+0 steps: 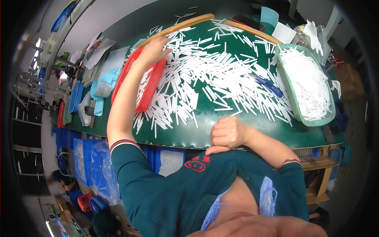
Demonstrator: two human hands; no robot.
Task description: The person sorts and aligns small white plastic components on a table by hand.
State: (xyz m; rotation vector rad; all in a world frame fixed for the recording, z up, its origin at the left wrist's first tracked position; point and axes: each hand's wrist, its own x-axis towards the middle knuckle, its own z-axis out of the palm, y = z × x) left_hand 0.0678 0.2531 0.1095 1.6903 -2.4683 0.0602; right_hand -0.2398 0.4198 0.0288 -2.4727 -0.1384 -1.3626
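Observation:
My left hand (154,49) reaches over the far end of a red perforated basket (156,81), thumb and forefinger apart beside a spread of short white sticks (185,69). I see nothing held in it. More white sticks lie inside that basket, partly hidden by my forearm. My right hand (227,133) rests closed at the table's near edge, its fingers curled and the thumb pointing toward my shirt; nothing shows in it. A slim blue tool (269,86), perhaps a cutter or pen, lies among the sticks on the right.
A pale green basket (332,108) heaped with white sticks stands at the right. Wooden bars (181,27) border the pile at the back of the green table (173,136). A dark phone-like slab (248,22) lies behind. Papers and a light-blue roll (101,89) sit at left.

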